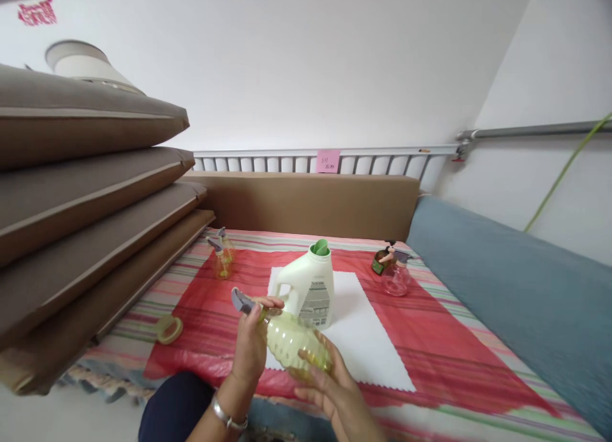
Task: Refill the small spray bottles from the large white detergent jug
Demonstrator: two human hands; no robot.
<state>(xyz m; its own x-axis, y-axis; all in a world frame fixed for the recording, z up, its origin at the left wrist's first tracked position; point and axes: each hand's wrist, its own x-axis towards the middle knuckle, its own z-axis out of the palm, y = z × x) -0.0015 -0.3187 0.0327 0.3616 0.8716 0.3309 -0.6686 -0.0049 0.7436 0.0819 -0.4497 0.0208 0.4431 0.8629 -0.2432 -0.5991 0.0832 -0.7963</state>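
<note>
A ribbed, see-through yellow spray bottle (287,340) lies tilted between my two hands, its grey spray head pointing to the upper left. My left hand (251,346) is wrapped round its neck, just below the spray head. Around the bottle's base curl the fingers of my right hand (335,391), slightly blurred. Just behind it a white detergent jug (315,289) with a green spout stands upright on a white sheet with a zigzag edge (373,346). The jug's lower left part is hidden by the bottle and my left hand.
Two more spray bottles (223,263) stand at the left. A pale yellow ring-shaped lid (169,329) lies near the front left. At the right are a pink spray bottle (396,280) and a dark green container (380,262). Stacked cushions (95,174) rise on the left.
</note>
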